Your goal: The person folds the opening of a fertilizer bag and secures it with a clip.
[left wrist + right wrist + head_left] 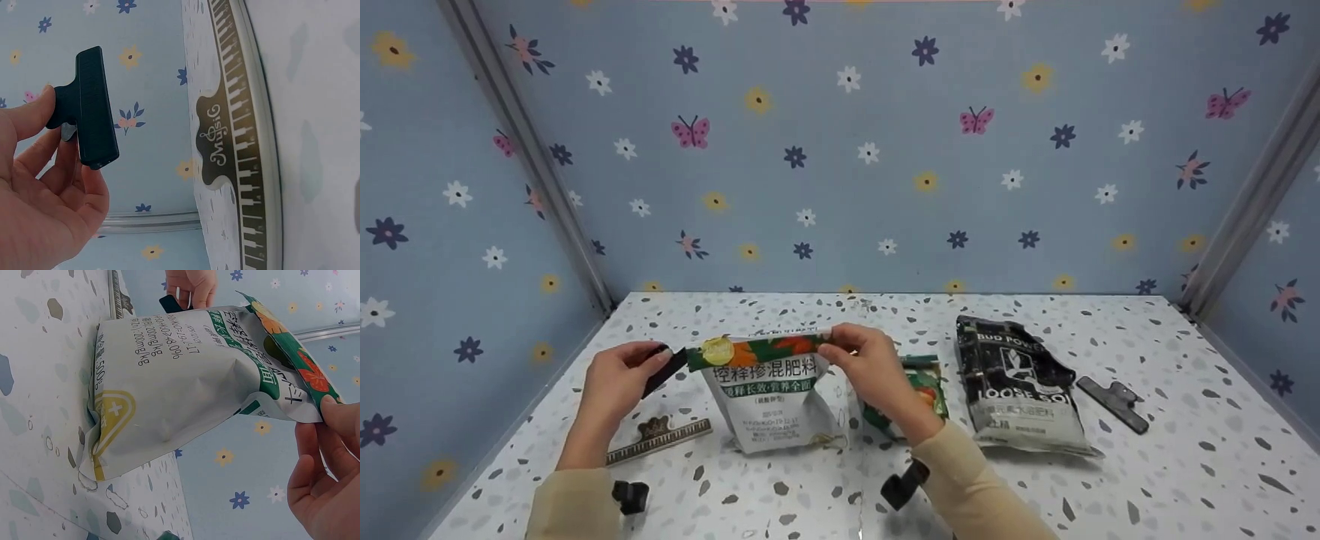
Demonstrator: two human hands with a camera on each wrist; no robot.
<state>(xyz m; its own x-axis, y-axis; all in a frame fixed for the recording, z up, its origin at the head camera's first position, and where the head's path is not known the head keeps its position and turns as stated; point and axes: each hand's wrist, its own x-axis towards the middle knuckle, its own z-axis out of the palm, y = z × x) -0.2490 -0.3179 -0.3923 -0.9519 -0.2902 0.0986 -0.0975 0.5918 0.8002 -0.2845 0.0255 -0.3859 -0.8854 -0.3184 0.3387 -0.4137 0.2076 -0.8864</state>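
A white fertilizer bag (769,409) stands on the table, its green-and-orange top edge (765,351) folded over toward the front. At the right end of that fold, my right hand (874,367) pinches it between thumb and fingers. My left hand (611,379) holds a black bag clip (93,107) by its handles, thumb on one side and fingers on the other. The clip's long bar is tilted and close by the left end of the fold. In the right wrist view, the bag (169,382) hides part of the left hand (194,284) and clip.
A gold clip (660,439) with piano keys and "Music" lettering lies at the left. Behind my right forearm is a smaller green bag (926,386), partly hidden. To the right lie a black-and-white soil bag (1020,390) and a dark grey clip (1114,405). Patterned walls enclose the speckled table.
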